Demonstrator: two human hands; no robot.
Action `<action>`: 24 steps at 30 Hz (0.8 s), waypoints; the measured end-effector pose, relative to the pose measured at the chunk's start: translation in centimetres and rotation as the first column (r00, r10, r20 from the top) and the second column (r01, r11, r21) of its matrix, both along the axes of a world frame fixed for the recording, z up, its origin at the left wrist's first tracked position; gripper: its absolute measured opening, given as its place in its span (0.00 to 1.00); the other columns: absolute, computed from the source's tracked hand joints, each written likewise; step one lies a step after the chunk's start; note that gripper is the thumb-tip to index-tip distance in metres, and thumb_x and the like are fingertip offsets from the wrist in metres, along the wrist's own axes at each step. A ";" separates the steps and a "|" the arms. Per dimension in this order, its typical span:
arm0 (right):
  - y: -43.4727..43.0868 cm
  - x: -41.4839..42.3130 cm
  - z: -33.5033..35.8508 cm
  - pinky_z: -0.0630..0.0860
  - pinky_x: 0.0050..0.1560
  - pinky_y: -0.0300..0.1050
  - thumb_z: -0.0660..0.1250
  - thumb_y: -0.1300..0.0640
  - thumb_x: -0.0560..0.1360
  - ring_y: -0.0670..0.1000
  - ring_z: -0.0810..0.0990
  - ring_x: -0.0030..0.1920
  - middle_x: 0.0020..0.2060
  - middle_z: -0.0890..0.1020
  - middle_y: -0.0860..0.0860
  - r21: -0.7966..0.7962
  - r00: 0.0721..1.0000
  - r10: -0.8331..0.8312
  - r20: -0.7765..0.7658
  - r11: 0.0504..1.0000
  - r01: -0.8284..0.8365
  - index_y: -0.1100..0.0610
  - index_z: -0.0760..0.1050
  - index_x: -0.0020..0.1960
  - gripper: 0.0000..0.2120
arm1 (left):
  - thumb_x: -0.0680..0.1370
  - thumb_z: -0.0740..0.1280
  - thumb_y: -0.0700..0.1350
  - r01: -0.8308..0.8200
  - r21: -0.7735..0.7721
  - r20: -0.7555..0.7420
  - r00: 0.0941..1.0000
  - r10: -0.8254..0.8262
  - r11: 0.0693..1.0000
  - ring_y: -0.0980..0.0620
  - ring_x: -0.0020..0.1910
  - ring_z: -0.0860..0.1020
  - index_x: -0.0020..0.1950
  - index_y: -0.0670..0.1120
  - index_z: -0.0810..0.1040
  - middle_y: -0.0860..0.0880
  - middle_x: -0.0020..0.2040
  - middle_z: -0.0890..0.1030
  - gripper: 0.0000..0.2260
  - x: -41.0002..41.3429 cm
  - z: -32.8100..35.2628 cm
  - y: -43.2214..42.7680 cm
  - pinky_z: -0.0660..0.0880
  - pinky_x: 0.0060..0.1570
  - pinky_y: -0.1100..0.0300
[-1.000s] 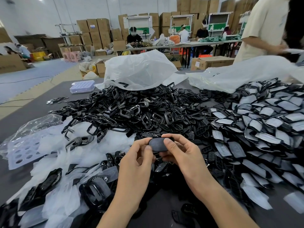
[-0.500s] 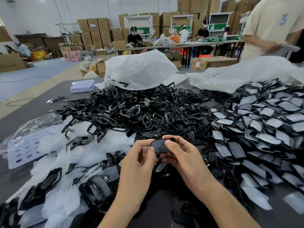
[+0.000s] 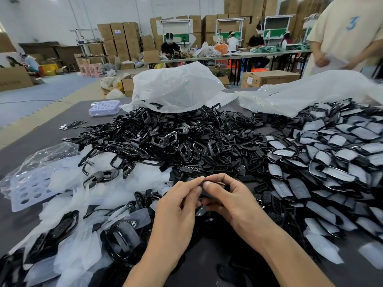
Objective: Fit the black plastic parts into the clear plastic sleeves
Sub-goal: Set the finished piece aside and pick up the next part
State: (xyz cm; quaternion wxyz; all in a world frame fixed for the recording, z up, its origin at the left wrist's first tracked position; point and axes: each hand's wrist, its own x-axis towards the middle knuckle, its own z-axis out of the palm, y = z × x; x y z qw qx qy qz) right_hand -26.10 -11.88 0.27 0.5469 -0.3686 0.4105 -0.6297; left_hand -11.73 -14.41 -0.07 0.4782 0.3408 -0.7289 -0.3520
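Note:
Both hands meet over the near middle of the table. My left hand [image 3: 182,201] and my right hand [image 3: 228,195] pinch one small black plastic part [image 3: 206,193] between thumbs and fingers; most of it is hidden by the fingers. A big heap of loose black parts [image 3: 176,139] lies beyond the hands. Clear plastic sleeves [image 3: 87,241], some with parts inside, are piled at the near left. Sleeved parts [image 3: 331,162] are spread in overlapping rows on the right.
A dark grey table [image 3: 41,131] carries everything. White plastic bags [image 3: 178,88] lie at the back. A clear holed tray [image 3: 104,107] sits back left, another [image 3: 29,189] at left. A person in a beige shirt [image 3: 348,34] stands at the far right corner.
My hands have drawn closer together around the black part, and the fingers now cover more of it. The person at the far right has shifted left into view.

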 end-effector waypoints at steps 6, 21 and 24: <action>0.1 -0.4 -0.2 0.80 0.39 0.40 0.78 0.50 0.64 0.50 0.84 0.36 0.38 0.85 0.51 -0.040 0.998 0.013 -0.065 0.999 -0.016 0.46 0.83 0.41 0.07 | 0.82 0.62 0.43 -0.021 -0.173 0.106 0.994 0.040 0.985 0.57 0.45 0.79 0.63 0.60 0.79 0.58 0.44 0.77 0.15 0.1 -0.1 0.2 0.71 0.46 0.74; 0.2 -0.3 -0.1 0.81 0.42 0.42 0.77 0.51 0.66 0.51 0.84 0.37 0.39 0.85 0.52 -0.022 0.997 0.066 -0.039 0.997 -0.067 0.47 0.81 0.39 0.05 | 0.83 0.61 0.43 -0.023 -0.205 0.148 0.987 0.055 0.979 0.56 0.46 0.80 0.63 0.57 0.80 0.59 0.47 0.78 0.14 0.5 0.0 0.0 0.74 0.46 0.68; 0.4 -0.4 0.1 0.80 0.41 0.41 0.77 0.51 0.66 0.51 0.84 0.36 0.38 0.84 0.52 -0.019 0.994 0.063 -0.092 0.998 -0.065 0.48 0.78 0.38 0.07 | 0.82 0.59 0.45 -0.010 -0.255 0.205 0.977 0.064 0.967 0.56 0.45 0.79 0.65 0.55 0.79 0.59 0.46 0.76 0.14 0.6 0.2 0.2 0.74 0.44 0.65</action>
